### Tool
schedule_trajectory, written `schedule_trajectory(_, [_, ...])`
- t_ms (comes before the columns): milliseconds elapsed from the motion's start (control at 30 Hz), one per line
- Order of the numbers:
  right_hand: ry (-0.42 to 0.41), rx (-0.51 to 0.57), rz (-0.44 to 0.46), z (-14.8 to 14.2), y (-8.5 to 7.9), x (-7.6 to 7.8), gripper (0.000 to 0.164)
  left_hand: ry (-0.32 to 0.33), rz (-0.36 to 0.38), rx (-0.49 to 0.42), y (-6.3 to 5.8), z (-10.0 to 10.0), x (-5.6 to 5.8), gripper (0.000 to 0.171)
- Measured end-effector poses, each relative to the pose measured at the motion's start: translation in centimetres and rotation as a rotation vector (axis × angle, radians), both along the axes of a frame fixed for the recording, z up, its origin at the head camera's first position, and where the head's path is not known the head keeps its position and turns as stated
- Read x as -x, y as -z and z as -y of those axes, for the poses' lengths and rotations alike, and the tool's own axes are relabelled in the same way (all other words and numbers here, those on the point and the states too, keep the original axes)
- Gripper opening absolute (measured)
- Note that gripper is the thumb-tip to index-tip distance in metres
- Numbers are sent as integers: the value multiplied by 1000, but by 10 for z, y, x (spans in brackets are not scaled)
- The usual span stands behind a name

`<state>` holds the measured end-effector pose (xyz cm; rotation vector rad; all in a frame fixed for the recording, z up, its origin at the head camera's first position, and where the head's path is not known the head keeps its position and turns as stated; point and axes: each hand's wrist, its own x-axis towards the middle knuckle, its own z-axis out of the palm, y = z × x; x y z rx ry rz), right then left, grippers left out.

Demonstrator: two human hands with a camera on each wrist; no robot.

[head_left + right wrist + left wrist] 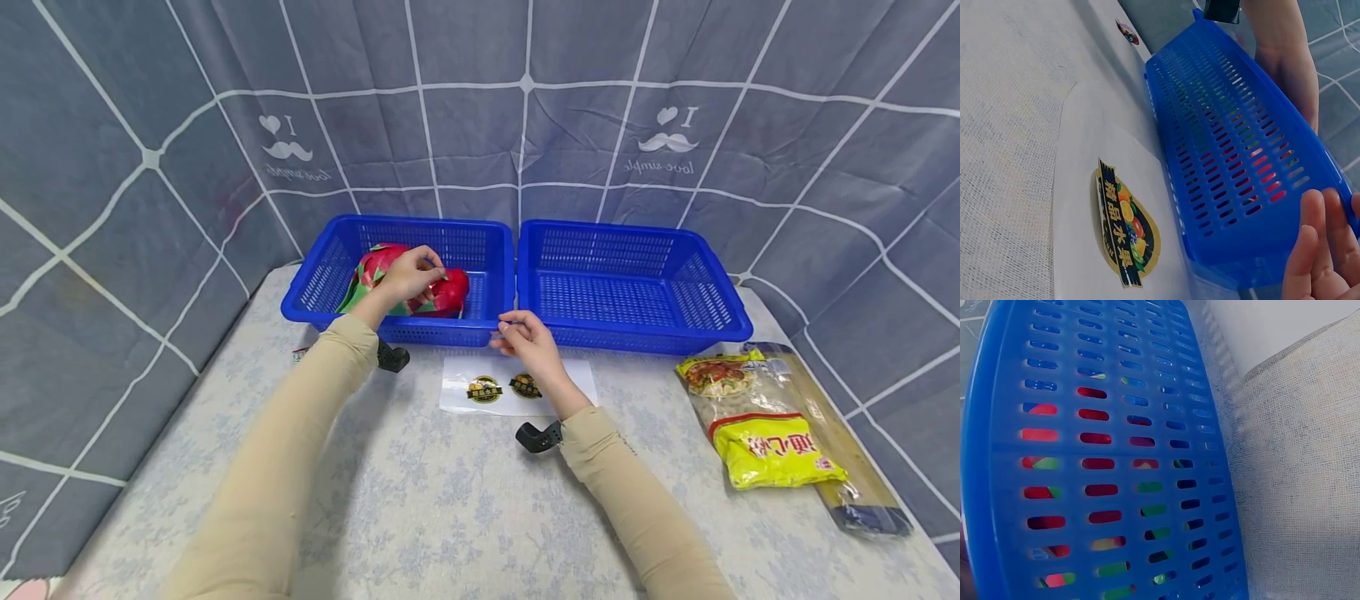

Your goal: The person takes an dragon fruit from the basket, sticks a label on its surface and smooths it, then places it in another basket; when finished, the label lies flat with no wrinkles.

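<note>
Two grips at work: left grip (411,275) is inside the left basket (435,222), over the red fruit (453,293); I cannot tell whether it pinches the skin or only rests on it. Right grip (531,340) is loose, fingertips lightly bent at that basket's front right corner, nothing in them that I can make out; contact with the rim unclear. Same basket, left of the grip: a dragon fruit (377,260), red with green scales. Judgement: better to cup the fruit round its body than pull a scale tip, which may tear; clear the front rim with a high wrist; right grip could brace the corner against sliding. Outward: white sheet (506,398) with two labels on the desk (435,500), easily snagged; right basket (622,227) just beside; yellow packet (772,454) far right.
</note>
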<state>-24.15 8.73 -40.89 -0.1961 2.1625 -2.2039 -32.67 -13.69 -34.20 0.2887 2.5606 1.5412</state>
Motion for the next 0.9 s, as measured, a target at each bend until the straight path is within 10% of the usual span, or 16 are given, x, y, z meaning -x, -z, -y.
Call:
schedule_trajectory(600, [-23, -35, -3, -2, -1, 0, 32, -81, -150, 34, 2, 0, -5, 8])
schedule_trajectory(900, [-79, -84, 7, -9, -3, -3, 35, -144, -195, -96, -8, 8, -10, 12])
